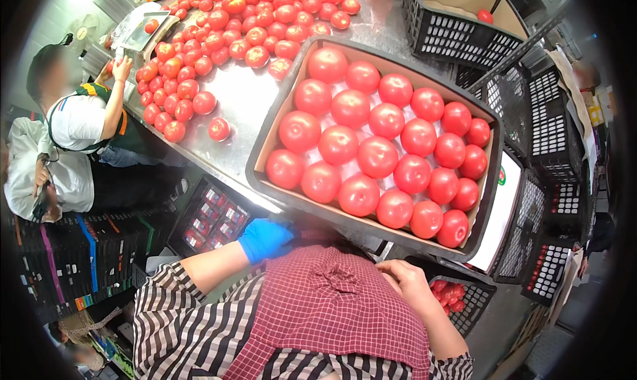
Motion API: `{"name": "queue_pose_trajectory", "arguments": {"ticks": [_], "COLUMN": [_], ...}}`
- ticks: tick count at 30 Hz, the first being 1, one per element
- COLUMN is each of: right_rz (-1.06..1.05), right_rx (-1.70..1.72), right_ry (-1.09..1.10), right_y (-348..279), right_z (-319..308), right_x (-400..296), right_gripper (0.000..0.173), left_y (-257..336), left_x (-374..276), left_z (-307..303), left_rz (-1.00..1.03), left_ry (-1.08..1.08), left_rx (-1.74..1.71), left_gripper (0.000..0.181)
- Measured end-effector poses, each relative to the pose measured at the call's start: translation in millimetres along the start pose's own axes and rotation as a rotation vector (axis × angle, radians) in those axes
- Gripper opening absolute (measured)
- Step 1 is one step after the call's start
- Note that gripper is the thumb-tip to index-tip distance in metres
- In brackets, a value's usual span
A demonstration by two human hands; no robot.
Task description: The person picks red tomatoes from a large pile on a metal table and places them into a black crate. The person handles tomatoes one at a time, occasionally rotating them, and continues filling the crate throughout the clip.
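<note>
Before me a black plastic crate, lined with cardboard, holds rows of large red tomatoes on pale padding. It lies tilted across the near edge of a metal table. My left hand, in a blue glove, is at my waist below the crate's near left side; its fingers are hidden. My bare right hand rests by the edge of my red checked apron, just under the crate's near side. Its fingers are curled and partly hidden, so I cannot tell whether it grips anything.
Loose tomatoes are heaped on the table's far left. A co-worker stands there, hands by a weighing scale. Another black crate stands far right. Packed punnets sit low at left, a crate of tomatoes low at right.
</note>
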State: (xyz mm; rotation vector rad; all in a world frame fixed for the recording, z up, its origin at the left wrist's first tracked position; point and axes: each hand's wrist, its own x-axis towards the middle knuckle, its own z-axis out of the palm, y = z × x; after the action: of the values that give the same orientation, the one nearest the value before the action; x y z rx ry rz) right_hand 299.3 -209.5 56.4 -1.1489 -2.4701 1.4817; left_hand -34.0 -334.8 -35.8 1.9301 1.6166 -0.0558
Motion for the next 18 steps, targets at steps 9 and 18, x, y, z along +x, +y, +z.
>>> {"name": "queue_pose_trajectory", "arguments": {"ticks": [9, 18], "right_rz": [-0.217, -0.429], "right_rx": [0.027, -0.639], "right_ry": [0.21, 0.348], "right_y": [-65, -68], "right_z": [-39, -65], "right_x": [38, 163], "right_gripper": [0.018, 0.052], "left_y": [-55, -126], "left_x": [-10, 41], "left_z": [-45, -259], "left_rz": [0.116, -0.064], "left_ry": [-0.13, 0.555], "left_rx": [-0.205, -0.129], "left_gripper": [0.047, 0.027]}}
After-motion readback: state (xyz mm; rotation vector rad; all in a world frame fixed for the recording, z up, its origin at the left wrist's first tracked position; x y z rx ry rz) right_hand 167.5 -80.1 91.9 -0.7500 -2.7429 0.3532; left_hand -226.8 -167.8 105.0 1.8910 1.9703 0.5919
